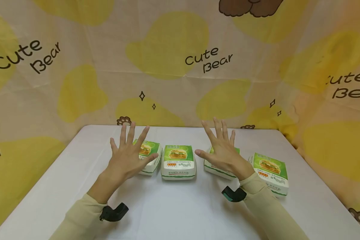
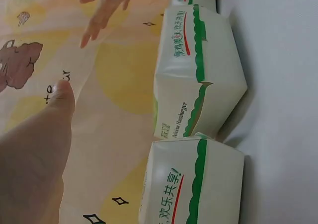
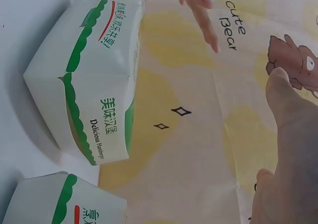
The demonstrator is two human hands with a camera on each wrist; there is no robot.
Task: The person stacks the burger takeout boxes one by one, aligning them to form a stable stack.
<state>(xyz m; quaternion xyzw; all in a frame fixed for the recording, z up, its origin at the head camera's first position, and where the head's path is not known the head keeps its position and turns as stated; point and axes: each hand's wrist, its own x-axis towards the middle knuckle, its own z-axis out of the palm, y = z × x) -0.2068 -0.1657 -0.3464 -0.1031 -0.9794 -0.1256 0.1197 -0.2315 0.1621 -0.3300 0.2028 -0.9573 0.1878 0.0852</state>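
Observation:
My left hand (image 1: 126, 160) hovers with fingers spread over the far-left burger box (image 1: 151, 150), hiding part of it. My right hand (image 1: 225, 151), also spread, is above the box right of centre (image 1: 217, 170) and covers much of its lid. Neither hand holds anything. Between them sits another closed burger box (image 1: 178, 164), white with a green top and a burger picture. A further box (image 1: 270, 173) stands at the right, partly behind the right forearm. In the left wrist view, white box sides (image 2: 198, 75) show beyond the thumb; a box (image 3: 99, 85) appears likewise in the right wrist view.
The boxes stand in a slightly curved row on a white table (image 1: 168, 213). A yellow-patterned cloth (image 1: 168, 43) with "Cute Bear" lettering hangs behind and at both sides. Each wrist wears a small black device (image 1: 115, 212).

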